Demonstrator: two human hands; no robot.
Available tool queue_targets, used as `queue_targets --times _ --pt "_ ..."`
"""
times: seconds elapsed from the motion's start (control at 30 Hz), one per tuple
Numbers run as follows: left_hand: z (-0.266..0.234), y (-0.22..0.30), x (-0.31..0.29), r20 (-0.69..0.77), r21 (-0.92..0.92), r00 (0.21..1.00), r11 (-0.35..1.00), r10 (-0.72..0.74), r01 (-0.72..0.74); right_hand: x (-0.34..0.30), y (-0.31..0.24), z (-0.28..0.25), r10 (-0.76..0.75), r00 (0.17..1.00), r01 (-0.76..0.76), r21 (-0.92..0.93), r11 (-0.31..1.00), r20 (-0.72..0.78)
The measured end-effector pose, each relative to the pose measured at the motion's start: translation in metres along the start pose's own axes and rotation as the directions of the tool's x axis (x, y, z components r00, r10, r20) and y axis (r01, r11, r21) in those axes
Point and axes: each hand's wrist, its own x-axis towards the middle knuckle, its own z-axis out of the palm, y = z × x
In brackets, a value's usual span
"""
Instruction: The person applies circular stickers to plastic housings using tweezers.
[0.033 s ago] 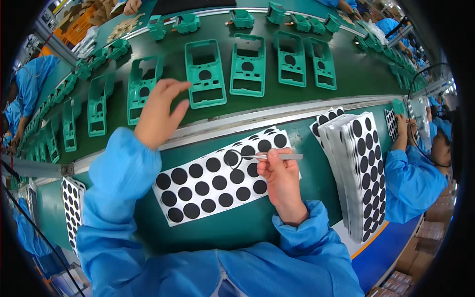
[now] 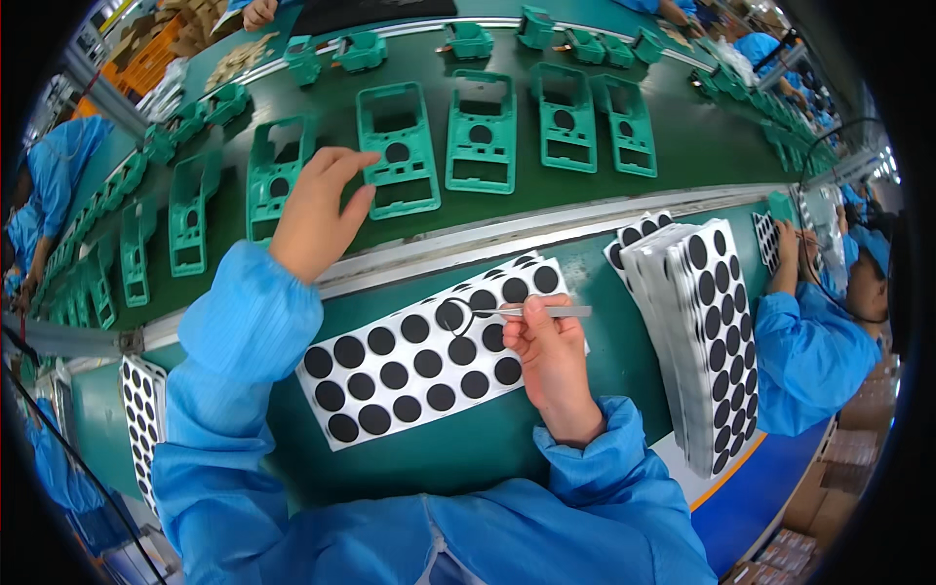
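My left hand reaches over the green belt, fingers apart and holding nothing. Its index fingertip overlaps the left edge of a green plastic housing; whether it touches is unclear. Metal tweezers are pinched in my right hand, pointing left. At their tips is a thin black ring, above a white sheet with rows of black round stickers. A black disc sits in the housing beside my left hand, and similar housings stand to either side.
A thick stack of sticker sheets stands at the right, and more sheets lie at the left. A metal rail separates bench and belt. Smaller green parts line the far side. A co-worker's blue sleeve is at the right.
My left hand has shifted slightly right, its index finger now overlapping the housing's edge. My right hand keeps the tweezers and ring over the sheet. The view has shifted slightly.
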Motion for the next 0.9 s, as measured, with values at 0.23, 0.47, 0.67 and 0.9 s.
queue_targets --times 0.23,0.47,0.67,0.9 --pt "0.099 0.042 0.099 0.036 0.269 0.929 0.891 0.37 -0.365 -0.002 -0.015 0.0 0.015 0.995 -0.004 0.116 0.993 -0.101" --pt "0.188 0.065 0.151 0.088 0.489 0.957 0.825 0.277 -0.284 -0.012 -0.033 -0.005 -0.078 0.986 0.107 0.206 0.973 -0.144" --pt "0.203 0.067 0.164 0.066 0.573 0.953 0.771 0.296 -0.279 -0.019 -0.044 -0.006 0.018 0.991 0.011 0.218 0.976 -0.131" --pt "0.206 0.065 0.164 0.037 0.562 0.948 0.778 0.315 -0.281 -0.021 -0.047 -0.004 0.045 0.993 -0.024 0.194 0.981 -0.106"
